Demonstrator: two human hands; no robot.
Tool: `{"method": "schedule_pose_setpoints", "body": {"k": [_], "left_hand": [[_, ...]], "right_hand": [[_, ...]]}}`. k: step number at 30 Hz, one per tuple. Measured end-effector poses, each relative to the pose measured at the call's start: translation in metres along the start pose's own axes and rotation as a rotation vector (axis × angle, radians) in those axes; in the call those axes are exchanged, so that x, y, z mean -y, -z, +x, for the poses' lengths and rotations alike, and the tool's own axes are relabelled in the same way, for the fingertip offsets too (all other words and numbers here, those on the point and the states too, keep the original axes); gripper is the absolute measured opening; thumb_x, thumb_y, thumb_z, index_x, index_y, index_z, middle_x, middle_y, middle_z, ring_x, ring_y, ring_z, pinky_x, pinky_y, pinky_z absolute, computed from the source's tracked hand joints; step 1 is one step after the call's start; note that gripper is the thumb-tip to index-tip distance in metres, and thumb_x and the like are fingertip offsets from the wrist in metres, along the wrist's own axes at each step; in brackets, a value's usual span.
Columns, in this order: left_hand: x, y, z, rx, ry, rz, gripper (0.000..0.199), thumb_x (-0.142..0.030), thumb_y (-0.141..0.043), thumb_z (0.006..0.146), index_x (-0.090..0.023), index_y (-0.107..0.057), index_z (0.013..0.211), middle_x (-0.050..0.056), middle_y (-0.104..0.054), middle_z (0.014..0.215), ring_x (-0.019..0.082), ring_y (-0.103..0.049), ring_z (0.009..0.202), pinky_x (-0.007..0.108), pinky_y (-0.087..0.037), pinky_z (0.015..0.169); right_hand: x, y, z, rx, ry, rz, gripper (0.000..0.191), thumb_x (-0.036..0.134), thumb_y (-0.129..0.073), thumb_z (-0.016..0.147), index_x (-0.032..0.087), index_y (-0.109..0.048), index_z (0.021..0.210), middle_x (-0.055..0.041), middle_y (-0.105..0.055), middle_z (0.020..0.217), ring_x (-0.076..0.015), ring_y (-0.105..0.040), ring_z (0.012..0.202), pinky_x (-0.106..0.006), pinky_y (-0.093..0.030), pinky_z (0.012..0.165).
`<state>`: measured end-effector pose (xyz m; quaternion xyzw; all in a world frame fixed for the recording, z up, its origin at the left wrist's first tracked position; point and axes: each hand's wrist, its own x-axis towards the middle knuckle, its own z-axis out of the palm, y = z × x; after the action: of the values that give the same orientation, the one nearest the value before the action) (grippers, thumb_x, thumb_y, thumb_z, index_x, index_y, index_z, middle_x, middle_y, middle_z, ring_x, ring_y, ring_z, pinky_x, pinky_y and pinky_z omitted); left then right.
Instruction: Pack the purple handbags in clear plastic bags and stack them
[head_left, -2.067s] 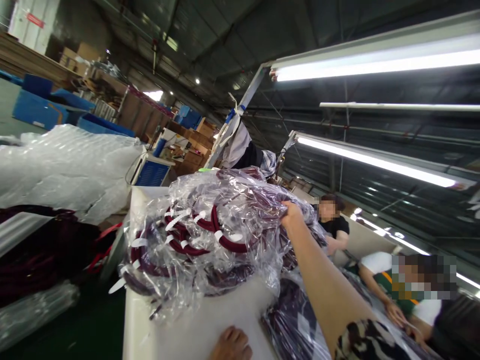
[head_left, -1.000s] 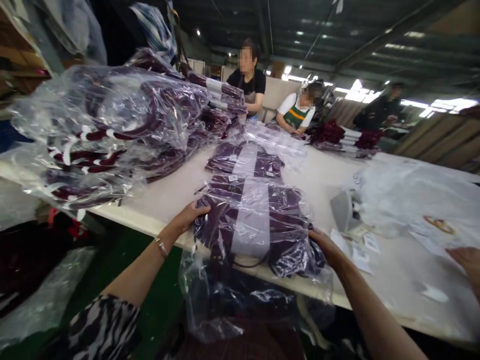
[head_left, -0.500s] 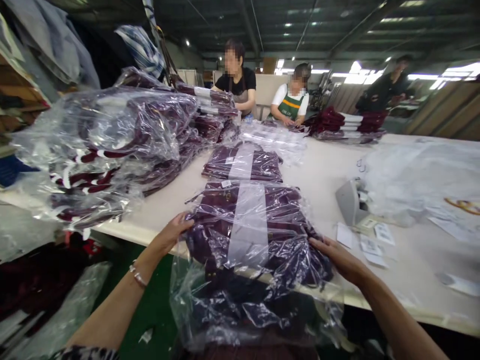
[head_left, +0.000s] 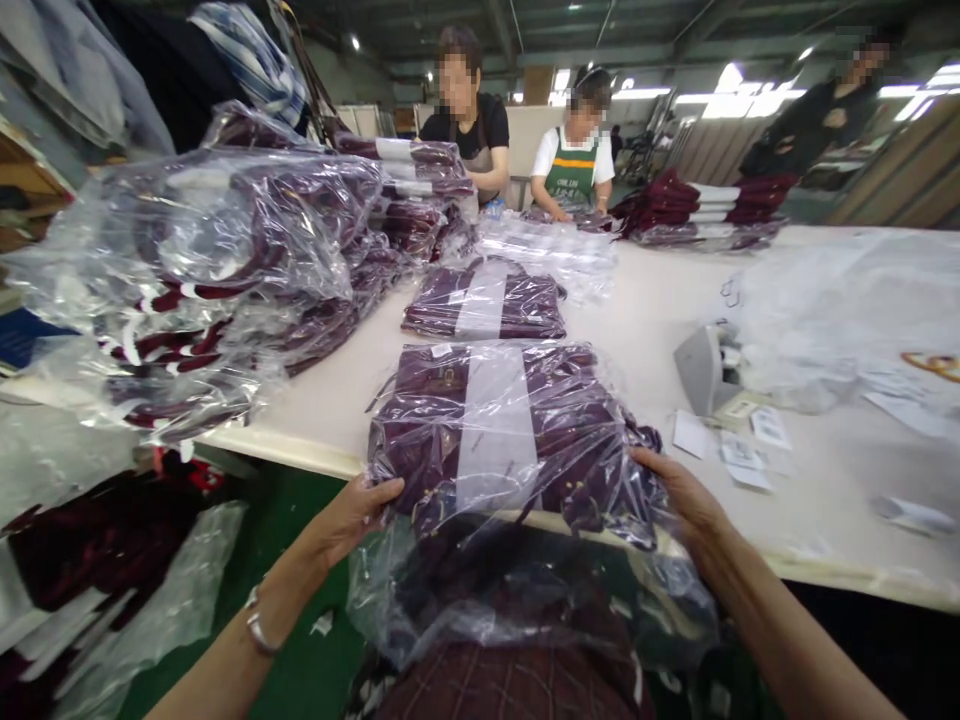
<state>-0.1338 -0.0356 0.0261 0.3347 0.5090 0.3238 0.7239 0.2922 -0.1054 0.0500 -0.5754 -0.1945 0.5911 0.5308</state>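
A maroon bundle (head_left: 420,420) in a clear plastic bag lies flat at the table's front edge, a broad white band across its middle. Small gold-coloured fittings show through the plastic; whether it is a garment or a handbag I cannot tell. My left hand (head_left: 367,505) grips its near left side, thumb on top. At the right side my right hand (head_left: 679,490) holds the plastic and the bundle's edge, its fingers partly hidden underneath. The loose open end of the clear plastic bag (head_left: 517,590) hangs over the edge toward me. A second wrapped maroon bundle (head_left: 427,305) lies just beyond.
A tall heap of plastic-wrapped maroon bundles (head_left: 300,210) fills the left. Clear plastic (head_left: 847,310), a grey dispenser-like object (head_left: 697,370) and white cards (head_left: 742,460) lie right. Two people work across the table (head_left: 630,310); another stands far right. Maroon stacks (head_left: 675,205) stand beyond.
The held bundle now lies squarer, with a gap between it and the one beyond. My left hand has shifted lower along its side. The camera view has tilted slightly downward.
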Motion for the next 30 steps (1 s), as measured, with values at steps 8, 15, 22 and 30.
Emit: {"method": "schedule_pose_setpoints", "body": {"k": [8,15,22,30], "left_hand": [[-0.093,-0.031,0.049,-0.154,-0.471,0.037,0.052,-0.029,-0.092,0.058,-0.015,-0.071,0.103,0.003,-0.078,0.081,0.023,-0.074,0.069,0.029,-0.061,0.065],[-0.070,-0.018,0.101,-0.065,-0.217,0.079,0.048,-0.030,-0.092,0.065,-0.011,-0.069,0.102,0.007,-0.077,0.083,0.019,-0.072,0.068,0.026,-0.058,0.062],[-0.065,-0.009,0.096,0.119,-0.121,0.012,0.023,-0.014,-0.087,0.069,-0.008,-0.072,0.085,0.007,-0.075,0.076,0.015,-0.068,0.063,0.022,-0.058,0.061],[-0.133,-0.040,0.083,-0.011,-0.554,-0.467,0.012,-0.025,-0.064,0.096,-0.015,-0.065,0.090,0.005,-0.074,0.090,0.013,-0.072,0.084,0.022,-0.059,0.080]], "right_hand": [[0.026,-0.017,0.027,-0.164,0.451,-0.110,0.027,0.034,-0.085,0.062,0.017,-0.072,0.078,-0.0019,-0.074,0.069,-0.0191,-0.067,0.058,-0.028,-0.055,0.055],[0.001,0.007,0.030,-0.057,-0.024,0.184,0.021,0.033,-0.078,0.080,0.020,-0.069,0.093,-0.0048,-0.079,0.080,-0.0256,-0.077,0.080,-0.037,-0.065,0.073],[-0.007,0.006,0.026,0.074,0.093,0.178,0.030,0.044,-0.080,0.081,0.025,-0.070,0.102,-0.0033,-0.080,0.097,-0.0258,-0.076,0.097,-0.041,-0.063,0.086],[0.034,-0.043,0.024,0.227,0.400,0.225,0.056,0.074,-0.066,0.083,0.033,-0.066,0.121,-0.0052,-0.073,0.126,-0.0302,-0.061,0.129,-0.053,-0.055,0.104]]}}
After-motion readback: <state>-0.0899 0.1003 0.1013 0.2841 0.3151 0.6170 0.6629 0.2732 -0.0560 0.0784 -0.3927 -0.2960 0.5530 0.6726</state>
